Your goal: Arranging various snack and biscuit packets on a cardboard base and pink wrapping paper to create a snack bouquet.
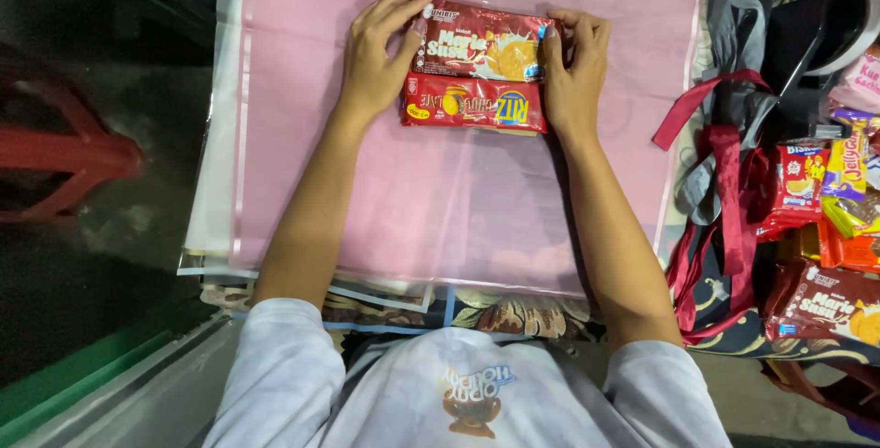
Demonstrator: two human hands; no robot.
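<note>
White shirt nearest the camera, one printed graphic on the chest, two short sleeves. Two bare forearms run up from it to two hands.

Left hand: fingers spread, lying over the left ends of both biscuit packets, fingertips on the upper one. Its grip is loose, pressing flat rather than clenched. Right hand: fingers curled at the right end of the upper packet, pinching its edge; heel of the hand beside the lower packet's right end.

Two red packets between the hands, side by side and touching along their long edges. Upper biscuit packet: red, picture of a round biscuit. Lower cracker packet: red with a yellow and blue patch, slightly narrower. A pale edge shows just under the lower packet; cannot tell what it is.

Both packets lie near the top middle of one pink sheet, spread flat. At least two more sheets, clear or white, stick out beneath it at the left edge. Patterned cloth shows below the sheets' near edge.

Right side: one heap of snack packets, mostly red, some yellow and purple, at least six, exact count unclear. Dark red ribbon loops next to it.

Left side: one red stool on the dark floor, well apart from the sheets.
</note>
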